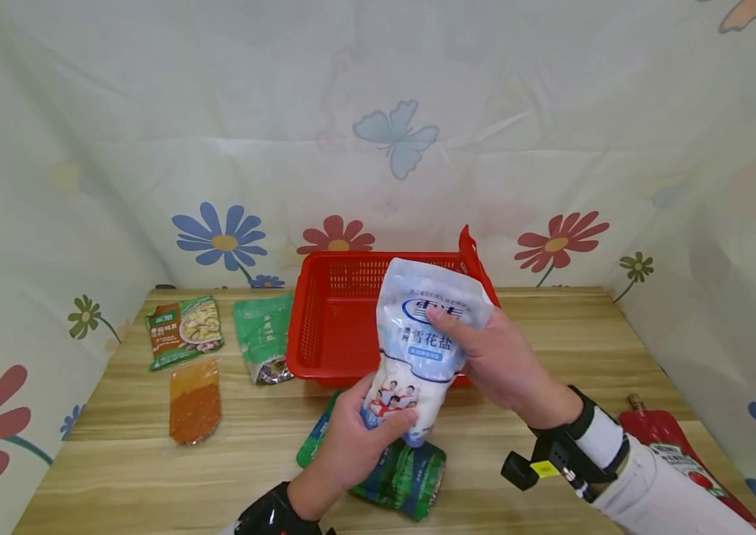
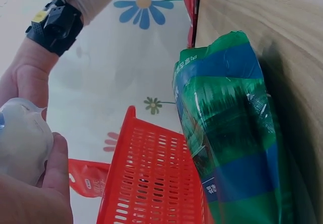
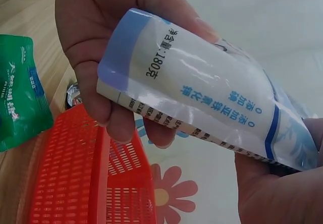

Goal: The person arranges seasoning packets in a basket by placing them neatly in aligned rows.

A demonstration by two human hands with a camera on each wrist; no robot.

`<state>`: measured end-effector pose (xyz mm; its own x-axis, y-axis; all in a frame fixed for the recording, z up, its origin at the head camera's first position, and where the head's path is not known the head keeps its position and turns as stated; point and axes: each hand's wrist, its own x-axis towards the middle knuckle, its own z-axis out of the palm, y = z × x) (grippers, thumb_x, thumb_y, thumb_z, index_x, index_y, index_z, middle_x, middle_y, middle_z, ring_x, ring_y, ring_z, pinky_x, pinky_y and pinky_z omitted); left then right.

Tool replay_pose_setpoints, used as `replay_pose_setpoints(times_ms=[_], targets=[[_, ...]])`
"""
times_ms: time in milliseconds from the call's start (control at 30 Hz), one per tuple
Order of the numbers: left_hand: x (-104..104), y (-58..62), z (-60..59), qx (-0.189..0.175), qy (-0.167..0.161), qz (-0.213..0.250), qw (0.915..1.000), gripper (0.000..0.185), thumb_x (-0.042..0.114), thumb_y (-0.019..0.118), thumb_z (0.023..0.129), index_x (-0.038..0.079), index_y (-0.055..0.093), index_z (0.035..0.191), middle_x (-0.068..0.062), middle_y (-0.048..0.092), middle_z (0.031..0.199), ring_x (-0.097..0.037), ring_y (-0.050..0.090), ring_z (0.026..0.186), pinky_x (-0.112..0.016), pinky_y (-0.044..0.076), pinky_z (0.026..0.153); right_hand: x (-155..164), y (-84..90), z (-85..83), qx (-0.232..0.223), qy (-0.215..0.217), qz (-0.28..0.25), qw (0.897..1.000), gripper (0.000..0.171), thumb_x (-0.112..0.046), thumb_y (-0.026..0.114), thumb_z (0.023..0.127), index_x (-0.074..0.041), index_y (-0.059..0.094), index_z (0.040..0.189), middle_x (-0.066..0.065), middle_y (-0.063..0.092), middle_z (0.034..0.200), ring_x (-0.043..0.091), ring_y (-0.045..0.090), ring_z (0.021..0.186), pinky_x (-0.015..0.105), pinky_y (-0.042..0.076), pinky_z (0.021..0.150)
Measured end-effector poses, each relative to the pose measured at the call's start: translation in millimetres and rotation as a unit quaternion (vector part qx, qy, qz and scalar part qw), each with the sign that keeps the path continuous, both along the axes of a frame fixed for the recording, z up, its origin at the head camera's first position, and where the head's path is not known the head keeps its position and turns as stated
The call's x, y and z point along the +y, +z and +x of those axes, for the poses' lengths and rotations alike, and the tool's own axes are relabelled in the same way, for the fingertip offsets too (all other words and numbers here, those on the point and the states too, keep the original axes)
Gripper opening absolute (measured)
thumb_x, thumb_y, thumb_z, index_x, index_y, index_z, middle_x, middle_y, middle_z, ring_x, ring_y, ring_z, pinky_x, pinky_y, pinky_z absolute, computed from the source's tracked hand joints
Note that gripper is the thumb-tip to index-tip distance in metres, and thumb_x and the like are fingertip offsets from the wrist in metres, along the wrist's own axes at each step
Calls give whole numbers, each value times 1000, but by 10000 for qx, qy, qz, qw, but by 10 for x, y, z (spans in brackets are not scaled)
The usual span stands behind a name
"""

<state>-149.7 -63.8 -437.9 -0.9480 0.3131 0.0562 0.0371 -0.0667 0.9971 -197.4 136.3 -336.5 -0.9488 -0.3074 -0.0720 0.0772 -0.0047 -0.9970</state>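
Note:
Both hands hold a blue and white bag of salt (image 1: 418, 342) upright in front of the red basket (image 1: 331, 327). My left hand (image 1: 357, 438) grips its lower left end, thumb across the printed front. At the upper right edge, my right hand (image 1: 505, 353) pinches the bag with the thumb on its face. Seen from the right wrist, the side of the salt bag (image 3: 192, 93) stretches between the two hands. Beneath the left hand, a green and blue packet (image 1: 404, 475) lies on the table, partly hidden by the hand and the salt bag.
Left of the basket lie a green pouch (image 1: 264, 334), a green and brown seasoning packet (image 1: 185, 331) and a clear packet of orange-red contents (image 1: 195, 401). A red ketchup pouch (image 1: 672, 446) lies at the right, partly behind my forearm. A red packet (image 1: 474, 260) leans at the basket's right rim.

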Motion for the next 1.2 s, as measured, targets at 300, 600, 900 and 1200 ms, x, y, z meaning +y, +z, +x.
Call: replay_pose_setpoints(times_ms=[300,600,900,1200], targets=[[-62,-21,-91,453,-9,18,9990,40,22,73,96,14,60,132,-8,69,122,-21,67,103,-30,58,91,-37,15,-62,380,-48,700,9968,54,-33,73,95,-24,50,143,7,62,135,30,65,120,41,61,92],[-298,105,-262,856,271,-1071,9902,48,30,79,91,20,61,135,-1,71,122,-19,68,104,-27,60,88,-143,115,-193,1055,-158,1078,9884,50,-40,74,93,-29,60,139,-1,70,128,23,71,113,39,61,91],[-528,156,-511,2004,505,-3483,9143,65,48,77,89,15,58,140,-2,72,129,-22,71,114,-44,58,97,-246,255,-483,1276,-549,1652,9764,44,-37,71,96,-23,64,137,3,74,122,22,75,106,42,61,91],[-543,4,-590,2947,97,-5506,7809,56,49,81,85,13,69,125,-2,76,114,-17,73,98,-39,62,88,-289,223,-752,1239,-714,2876,9470,44,-37,65,100,-15,63,138,8,75,113,25,77,96,43,63,82]])
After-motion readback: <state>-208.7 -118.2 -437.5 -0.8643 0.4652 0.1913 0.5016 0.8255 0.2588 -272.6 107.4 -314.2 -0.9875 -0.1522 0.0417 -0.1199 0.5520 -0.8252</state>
